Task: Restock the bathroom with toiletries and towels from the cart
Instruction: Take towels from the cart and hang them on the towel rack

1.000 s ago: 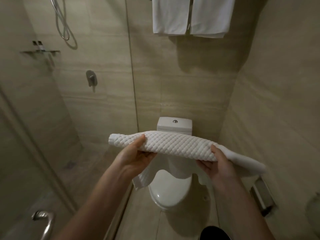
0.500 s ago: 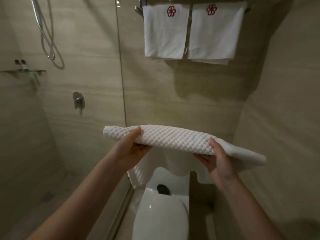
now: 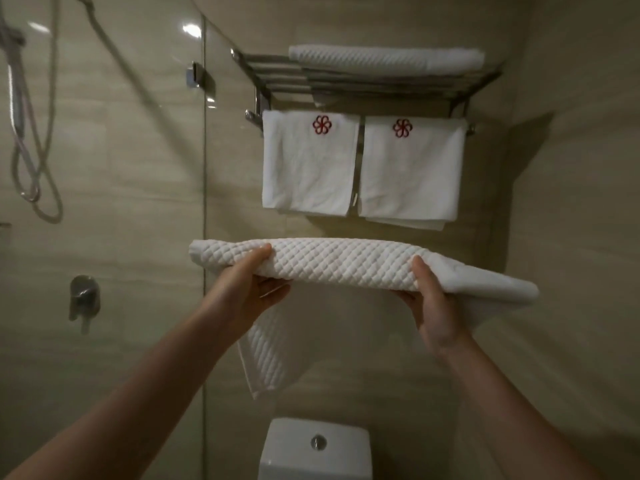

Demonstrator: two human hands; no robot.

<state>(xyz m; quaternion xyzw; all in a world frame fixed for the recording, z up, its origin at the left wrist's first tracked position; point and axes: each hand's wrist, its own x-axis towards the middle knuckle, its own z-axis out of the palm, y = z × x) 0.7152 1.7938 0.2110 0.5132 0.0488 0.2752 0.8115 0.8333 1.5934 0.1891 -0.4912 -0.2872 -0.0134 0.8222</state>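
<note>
The glass shower screen stands left of the left hand, with the shower hose and mixer valve behind it. A folded white waffle towel spans from the left hand to the right hand. Each hand grips it, thumb on top and fingers curled beneath, and a loose corner hangs below the left hand. Above the hands, apart from that towel, a chrome wall rack carries a second folded towel on its shelf. Two hanging towels drape from its bar, each stitched with a red flower emblem. Below the hands sits the toilet cistern with its round flush button.
</note>
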